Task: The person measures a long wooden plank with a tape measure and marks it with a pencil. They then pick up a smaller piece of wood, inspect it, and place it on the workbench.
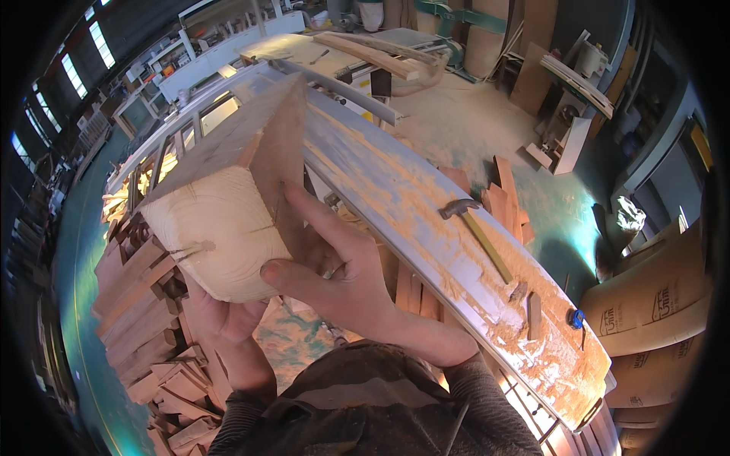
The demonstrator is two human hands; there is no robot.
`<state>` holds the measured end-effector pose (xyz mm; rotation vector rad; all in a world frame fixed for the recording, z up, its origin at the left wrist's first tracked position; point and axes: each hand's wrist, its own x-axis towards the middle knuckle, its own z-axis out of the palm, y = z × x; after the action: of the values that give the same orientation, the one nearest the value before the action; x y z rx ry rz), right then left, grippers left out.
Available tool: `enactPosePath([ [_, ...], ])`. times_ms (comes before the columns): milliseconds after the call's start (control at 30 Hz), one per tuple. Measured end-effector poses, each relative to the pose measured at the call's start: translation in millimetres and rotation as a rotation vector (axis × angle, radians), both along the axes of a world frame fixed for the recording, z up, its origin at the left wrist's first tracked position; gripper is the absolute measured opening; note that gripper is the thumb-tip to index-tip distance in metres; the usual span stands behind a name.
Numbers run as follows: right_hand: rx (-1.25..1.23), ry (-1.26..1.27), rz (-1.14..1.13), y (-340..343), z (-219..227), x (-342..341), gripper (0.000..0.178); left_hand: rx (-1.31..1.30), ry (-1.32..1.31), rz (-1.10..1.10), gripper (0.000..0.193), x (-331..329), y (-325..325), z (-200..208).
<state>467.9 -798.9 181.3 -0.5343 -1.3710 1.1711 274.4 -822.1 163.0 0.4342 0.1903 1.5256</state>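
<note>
A thick square wooden beam [219,228] is tilted up in front of me, its pale end grain facing me with a small knot and cracks. My right hand [338,266] grips its right side near the end, thumb pressed on the lower right corner and fingers along the side face. From beneath, my left hand [232,315] supports the beam's lower left edge; most of its fingers are hidden behind the wood. The beam's far end reaches over a long pale machine table [365,163] strewn with sawdust.
On the table lie a hammer [483,243], a small wood block [534,315] and a blue tape measure [576,318]. Offcuts are heaped at the left [144,311]. Large brown sacks [646,304] stand at the right. Long boards [369,57] rest on a farther bench.
</note>
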Motion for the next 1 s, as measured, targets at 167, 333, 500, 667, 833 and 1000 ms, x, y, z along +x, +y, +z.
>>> enactPosePath([
  [167,-0.002,-0.027,-0.025,-1.1,-0.3,4.8,0.080,0.054,-0.011,-0.093,0.065,2.2,1.5,-11.3],
  [333,-0.071,-0.003,0.013,-8.5,-42.3,18.2,0.083,0.126,0.103,-0.160,0.068,9.7,-3.5,-45.6],
  [500,-0.429,-0.140,-0.019,-51.5,-70.2,64.9,0.091,-0.193,0.419,-0.393,0.073,48.2,-21.0,-77.4],
  [667,-0.559,-0.276,-0.039,-80.7,-145.5,93.4,0.092,-0.334,0.357,-0.592,0.070,68.0,-29.3,-166.4],
  [833,-0.631,-0.375,-0.056,-98.5,-217.8,112.2,0.091,-0.361,0.233,-0.714,0.077,94.0,-25.9,-243.1],
  [1000,-0.788,-0.371,0.034,-104.1,-298.2,132.5,0.087,-0.539,0.207,-0.735,0.088,111.5,-24.5,-331.1],
])
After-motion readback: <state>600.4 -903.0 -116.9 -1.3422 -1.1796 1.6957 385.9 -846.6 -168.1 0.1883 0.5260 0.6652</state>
